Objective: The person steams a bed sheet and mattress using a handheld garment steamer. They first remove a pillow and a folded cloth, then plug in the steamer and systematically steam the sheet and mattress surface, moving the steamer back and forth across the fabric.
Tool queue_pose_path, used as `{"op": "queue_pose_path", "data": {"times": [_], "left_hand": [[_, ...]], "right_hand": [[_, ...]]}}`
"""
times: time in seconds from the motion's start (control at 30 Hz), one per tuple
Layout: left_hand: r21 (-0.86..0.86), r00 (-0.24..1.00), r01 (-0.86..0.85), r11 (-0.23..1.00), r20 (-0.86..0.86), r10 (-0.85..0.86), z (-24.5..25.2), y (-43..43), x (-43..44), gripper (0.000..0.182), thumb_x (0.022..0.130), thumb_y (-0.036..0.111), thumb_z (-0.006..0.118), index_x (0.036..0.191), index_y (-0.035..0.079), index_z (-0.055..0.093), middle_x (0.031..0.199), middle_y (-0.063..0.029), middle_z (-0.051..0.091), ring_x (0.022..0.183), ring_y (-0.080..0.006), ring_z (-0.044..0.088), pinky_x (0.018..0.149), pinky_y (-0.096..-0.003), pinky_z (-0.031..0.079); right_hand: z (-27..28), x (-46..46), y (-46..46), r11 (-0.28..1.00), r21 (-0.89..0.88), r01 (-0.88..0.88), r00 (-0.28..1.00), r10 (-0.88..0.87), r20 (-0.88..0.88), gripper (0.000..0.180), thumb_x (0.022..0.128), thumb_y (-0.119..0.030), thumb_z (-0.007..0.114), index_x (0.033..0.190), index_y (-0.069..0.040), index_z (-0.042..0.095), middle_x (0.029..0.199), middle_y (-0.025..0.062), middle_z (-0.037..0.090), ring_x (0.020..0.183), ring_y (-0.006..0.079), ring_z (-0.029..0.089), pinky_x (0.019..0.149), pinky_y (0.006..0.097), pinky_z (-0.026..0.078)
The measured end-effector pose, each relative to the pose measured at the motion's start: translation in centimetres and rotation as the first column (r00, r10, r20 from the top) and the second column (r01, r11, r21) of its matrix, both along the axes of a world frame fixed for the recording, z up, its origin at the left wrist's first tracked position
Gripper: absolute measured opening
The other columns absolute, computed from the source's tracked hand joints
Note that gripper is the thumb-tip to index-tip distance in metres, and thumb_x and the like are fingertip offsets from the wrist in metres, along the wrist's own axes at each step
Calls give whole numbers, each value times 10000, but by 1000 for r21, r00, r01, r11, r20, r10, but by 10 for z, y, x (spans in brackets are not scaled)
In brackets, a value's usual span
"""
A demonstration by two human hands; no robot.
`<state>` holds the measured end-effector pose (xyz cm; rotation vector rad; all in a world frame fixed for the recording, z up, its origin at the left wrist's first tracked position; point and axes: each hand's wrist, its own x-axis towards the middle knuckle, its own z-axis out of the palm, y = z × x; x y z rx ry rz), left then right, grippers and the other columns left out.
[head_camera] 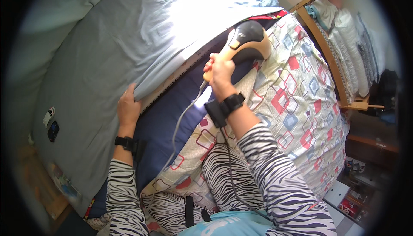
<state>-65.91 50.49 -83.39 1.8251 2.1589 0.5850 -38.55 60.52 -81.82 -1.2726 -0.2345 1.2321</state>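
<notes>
My right hand (222, 71) grips the handle of a corded yellow and black handheld vacuum cleaner (250, 34). Its head lies along the uncovered strip of bed, partly over the patterned sheet (297, 100). From the handle a grey power cord (176, 129) runs down towards my legs. My left hand (128, 110) pinches the edge of a grey-blue bed cover (93, 65), its fingers over the fold. Below that edge shows a pale border with a dark zigzag trim (161, 94), then a navy blue fabric layer (161, 129).
On the cover at the left lie a dark phone-like device (53, 131) and a small white object (49, 116). A wooden frame (322, 52) with folded bedding (348, 48) stands at the right. Shelves (364, 181) with various items are lower right. A cable (230, 171) hangs from my right wrist strap.
</notes>
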Motion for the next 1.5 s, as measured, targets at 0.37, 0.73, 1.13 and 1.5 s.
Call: {"op": "queue_pose_path", "data": {"times": [0.37, 0.73, 1.13, 1.5], "left_hand": [[-216, 902, -85, 973, 398, 168, -42, 35, -39, 235, 807, 94, 552, 1000, 16, 660, 793, -164, 673, 697, -304, 653, 657, -370, 481], [-354, 742, -108, 929, 594, 312, -82, 64, -76, 151, 670, 47, 461, 692, -50, 575, 538, -85, 492, 482, -196, 477, 522, -349, 416], [-230, 933, -153, 961, 287, 218, -46, 30, -31, 264, 790, 164, 588, 997, 4, 617, 855, -214, 678, 825, -364, 674, 715, -433, 483], [214, 986, 96, 972, -153, -64, -17, -7, 38, 705, 726, 33, 748, 1352, 173, 454, 1288, -67, 550, 1160, -303, 557, 978, -434, 438]], "right_hand": [[-20, 172, 172, 997, -49, -68, 995, 71, 65, 137, 808, -27, 625, 755, -35, 499, 615, 79, 516, 467, 196, 529, 446, 330, 489], [-42, 217, 146, 962, -144, -233, 640, 263, 722, 642, 938, -559, 527, 1264, -8, 482, 1059, 162, 655, 930, 336, 647, 840, 467, 512], [-36, 403, -119, 999, -8, -39, 311, 20, 950, 304, 882, -7, 631, 1158, 23, 509, 1072, 110, 575, 938, 205, 589, 857, 323, 481], [40, 322, -320, -285, -855, -433, -266, 947, -181, 292, 906, -290, 595, 845, -9, 644, 645, 100, 668, 551, 178, 628, 523, 335, 492]]}}
